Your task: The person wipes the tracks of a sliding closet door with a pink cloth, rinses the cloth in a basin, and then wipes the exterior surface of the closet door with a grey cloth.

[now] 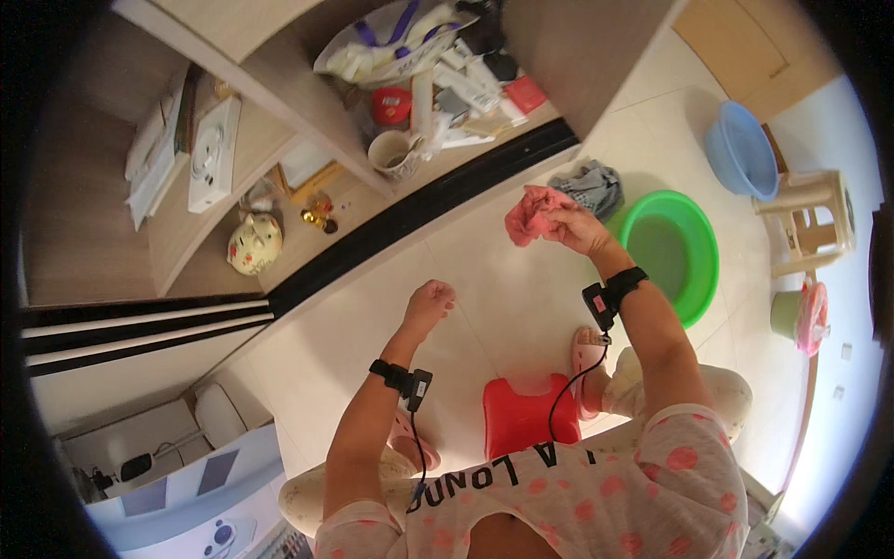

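Note:
A crumpled pink cloth (532, 214) is gripped in my right hand (576, 227), held up over the tiled floor near the cabinet's black base strip. My left hand (429, 305) hangs over the floor with its fingers curled in and nothing visible in them. Just behind the pink cloth, a grey cloth (595, 187) lies bunched on the tiles. To the right of my right wrist stands a green basin (670, 255) with cloudy water in it. A red plastic stool (520, 419) is between my feet.
An open-shelved cabinet holds a paper cup (392, 152), a red round container (391, 105), boxes and a floral piggy bank (255, 244). At the right are a blue basin (742, 150), a beige plastic stool (810, 216) and a green bin (786, 313) with a pink bag. Cables hang from both wrist devices.

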A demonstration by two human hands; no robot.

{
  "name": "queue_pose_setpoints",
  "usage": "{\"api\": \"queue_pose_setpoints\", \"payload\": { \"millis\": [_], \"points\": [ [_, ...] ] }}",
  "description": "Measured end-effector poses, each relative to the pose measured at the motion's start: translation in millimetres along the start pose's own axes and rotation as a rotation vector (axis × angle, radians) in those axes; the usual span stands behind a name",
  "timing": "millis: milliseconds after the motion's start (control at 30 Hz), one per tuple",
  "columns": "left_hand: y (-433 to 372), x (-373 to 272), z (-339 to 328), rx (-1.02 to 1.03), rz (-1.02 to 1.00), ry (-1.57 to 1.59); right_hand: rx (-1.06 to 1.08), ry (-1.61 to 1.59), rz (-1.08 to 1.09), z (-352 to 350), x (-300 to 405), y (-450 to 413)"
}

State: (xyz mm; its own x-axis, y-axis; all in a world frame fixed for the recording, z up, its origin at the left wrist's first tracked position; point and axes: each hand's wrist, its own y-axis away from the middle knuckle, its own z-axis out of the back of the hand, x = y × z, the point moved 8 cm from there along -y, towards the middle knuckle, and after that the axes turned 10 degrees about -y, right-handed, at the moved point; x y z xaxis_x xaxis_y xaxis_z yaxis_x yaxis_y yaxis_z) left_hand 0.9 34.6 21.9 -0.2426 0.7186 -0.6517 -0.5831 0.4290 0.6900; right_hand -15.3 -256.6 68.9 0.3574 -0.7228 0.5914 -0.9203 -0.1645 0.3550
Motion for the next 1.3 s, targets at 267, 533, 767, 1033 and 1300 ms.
{"api": "queue_pose_setpoints", "payload": {
  "millis": [267, 533, 767, 1033, 1300],
  "points": [
    [35.9, -131.6, -126.6, 0.197, -0.07, 0.284, -0.602, -0.694, 0.683, 145.5, -29.5, 117.7],
    [55.1, -178.6, -231.3, 0.356, -0.055, 0.24, -1.079, -1.006, 0.853, 216.4, -76.0, 220.8],
    [91.7, -172.5, -163.4, 0.151, -0.065, 0.16, -1.144, -0.97, 0.694, 154.2, -62.9, 189.6],
    [133.0, -193.0, -49.8, -0.037, -0.247, 0.329, -0.331, -0.562, 0.318, -58.8, 0.0, 53.6],
    [239.3, -152.8, 176.7, -0.496, -0.415, 0.581, 0.198, -0.211, 0.209, -381.2, -16.4, -18.7]
  ]
}}
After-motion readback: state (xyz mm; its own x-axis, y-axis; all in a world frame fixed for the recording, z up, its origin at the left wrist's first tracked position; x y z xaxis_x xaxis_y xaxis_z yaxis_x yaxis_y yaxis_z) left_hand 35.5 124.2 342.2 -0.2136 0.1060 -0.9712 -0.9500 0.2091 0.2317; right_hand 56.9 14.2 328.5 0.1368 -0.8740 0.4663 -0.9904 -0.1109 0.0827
